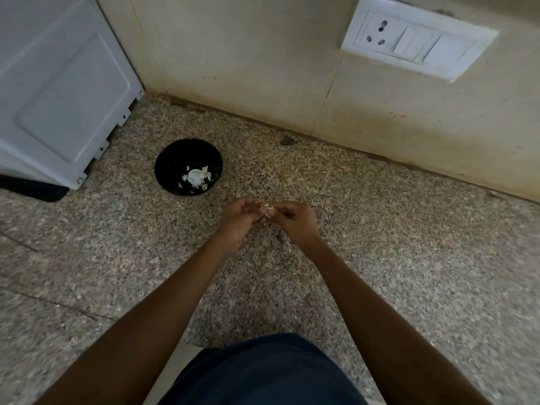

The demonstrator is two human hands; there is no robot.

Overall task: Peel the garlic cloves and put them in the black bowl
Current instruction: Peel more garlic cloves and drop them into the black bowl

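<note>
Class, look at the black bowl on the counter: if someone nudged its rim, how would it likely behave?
The black bowl looks small and holds only a few garlic pieces, so it probably slides easily on the counter. Its rounded sides suggest it might rock or tip.

You are holding a small pale garlic clove (pixel 267 206) between the fingertips of both hands, above the speckled surface (pixel 380 229); it is mostly hidden, so its peel state is unclear. The black bowl (pixel 188 167) is standing upright to the left, near the clove, holding white garlic pieces (pixel 196 176) at its bottom.
</note>
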